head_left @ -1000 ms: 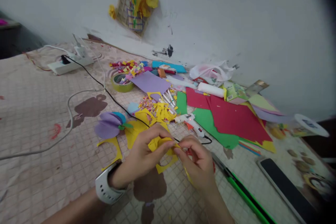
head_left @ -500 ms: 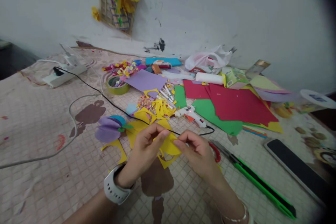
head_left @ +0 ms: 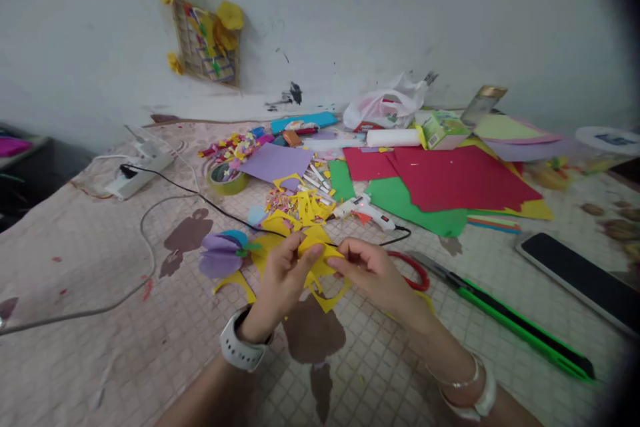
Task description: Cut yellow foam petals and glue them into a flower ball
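Observation:
Between my two hands is a piece of yellow paper (head_left: 323, 251), bent at its upper part. My left hand (head_left: 290, 267) pinches its left side with thumb and fingers. On the right edge, my right hand (head_left: 367, 270) pinches it the same way. Below and behind lie yellow paper offcuts (head_left: 330, 297) with rounded cut-outs. A purple and blue paper flower (head_left: 220, 255) with green leaves rests left of my left hand. Red scissor handles (head_left: 417, 270) show just beyond my right hand, which partly covers the scissors.
A glue gun (head_left: 364, 210) lies behind my hands, its black cord crossing left to a power strip (head_left: 140, 175). A green utility knife (head_left: 520, 327) and a phone (head_left: 583, 277) lie right. Red sheets (head_left: 460, 177), paper scraps (head_left: 305, 207) and a tape roll (head_left: 227, 180) are behind.
The yellow paper, flatter before, now bends up between my fingers. The view has shifted, so more of the table's left side and the red scissor handles show.

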Demonstrator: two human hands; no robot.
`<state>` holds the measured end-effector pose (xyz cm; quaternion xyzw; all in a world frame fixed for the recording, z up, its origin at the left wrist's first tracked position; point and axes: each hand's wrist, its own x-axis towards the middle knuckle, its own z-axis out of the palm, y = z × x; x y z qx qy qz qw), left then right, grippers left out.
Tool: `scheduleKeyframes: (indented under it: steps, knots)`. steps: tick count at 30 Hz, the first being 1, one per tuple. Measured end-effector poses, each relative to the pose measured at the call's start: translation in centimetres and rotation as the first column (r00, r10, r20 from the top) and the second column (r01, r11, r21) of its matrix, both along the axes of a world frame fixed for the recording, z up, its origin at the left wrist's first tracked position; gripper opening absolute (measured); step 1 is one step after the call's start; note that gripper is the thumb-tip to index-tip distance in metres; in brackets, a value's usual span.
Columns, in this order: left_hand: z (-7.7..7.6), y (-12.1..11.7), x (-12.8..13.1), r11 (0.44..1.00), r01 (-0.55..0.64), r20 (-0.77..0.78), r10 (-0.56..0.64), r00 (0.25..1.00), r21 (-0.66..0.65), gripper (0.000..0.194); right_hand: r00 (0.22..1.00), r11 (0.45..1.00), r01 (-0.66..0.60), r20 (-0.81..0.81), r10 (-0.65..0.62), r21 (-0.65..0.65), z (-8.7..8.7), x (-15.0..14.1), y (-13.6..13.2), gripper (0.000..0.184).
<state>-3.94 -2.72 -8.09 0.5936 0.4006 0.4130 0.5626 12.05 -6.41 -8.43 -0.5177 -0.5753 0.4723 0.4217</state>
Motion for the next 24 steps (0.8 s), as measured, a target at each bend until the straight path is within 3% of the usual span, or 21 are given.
scheduleKeyframes:
  steps: [4,8,15,17,18,20,22,24]
  knots:
    - [0.1,-0.1,-0.1,0.999,-0.020,0.044,0.022,0.999,-0.048,0.023,0.993,0.996,-0.004,0.116,-0.007,0.094,0.6,-0.1,-0.3,0.028]
    - [0.4,0.1,-0.2,0.996,-0.066,0.204,0.075,0.976,-0.052,0.020,0.997,0.994,0.000,0.078,-0.009,0.112,1.1,-0.2,-0.4,0.028]
    - [4.4,-0.3,-3.1,0.956,-0.272,0.451,0.195,0.871,0.111,0.024,0.990,0.976,0.111,-0.106,-0.092,0.186,2.0,1.8,-1.9,0.027]
    - [4.9,-2.0,-4.1,0.967,-0.183,0.396,0.099,0.913,0.180,0.040,0.980,0.980,0.136,-0.164,-0.112,0.143,2.2,1.9,-3.4,0.025]
    - [4.8,-3.1,-4.5,0.973,-0.093,0.293,0.029,0.956,0.209,0.051,0.979,0.988,0.118,-0.177,-0.099,0.099,2.3,1.6,-4.2,0.025]
    - [3.8,-5.5,-4.7,0.972,0.043,0.047,-0.056,0.997,0.229,0.044,0.989,0.999,0.023,-0.145,-0.016,0.045,2.1,0.4,-5.9,0.025]
    - [2.2,-7.5,-4.9,0.988,0.047,-0.102,-0.032,0.994,0.148,0.034,0.995,0.998,-0.066,-0.079,0.067,0.012,1.5,-1.3,-7.1,0.026]
    - [0.7,-8.9,-5.4,0.999,0.040,-0.095,-0.041,0.995,-0.016,0.030,0.990,0.989,-0.136,0.015,0.137,-0.056,0.9,-2.8,-7.3,0.025]
